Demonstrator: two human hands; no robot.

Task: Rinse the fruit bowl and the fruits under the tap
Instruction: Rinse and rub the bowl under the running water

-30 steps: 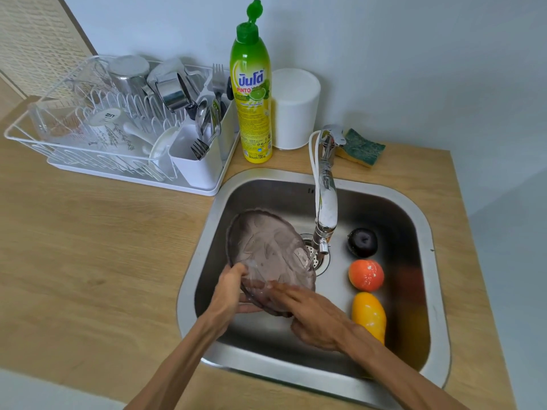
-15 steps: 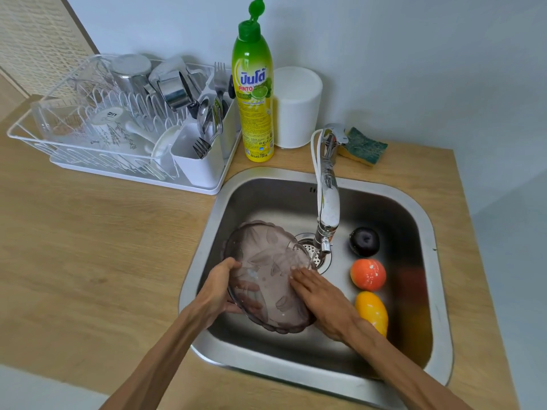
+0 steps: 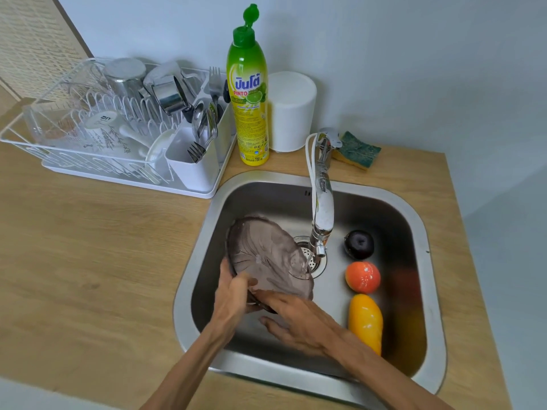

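Pinto dish soap bottle [image 3: 248,93] stands behind sink [image 3: 426,232]; left hand [image 3: 233,294] grips tinted fruit bowl [image 3: 266,255], right hand [image 3: 299,321] seemingly flat against it.

Both forearms are reaching forward and down. The left hand [image 3: 233,294] is curling its fingers around the fruit bowl's [image 3: 266,255] near rim, while the right hand [image 3: 299,321] is lying flat-fingered against its underside.

Not much to go on body-wise, just two bare forearms coming in from the bottom edge. No sleeves in view on either arm, no watch, no bracelet, no gloves. The lean left hand [image 3: 233,294] and the right hand [image 3: 299,324] both look ringless, with short nails. Tendons show along the left forearm.
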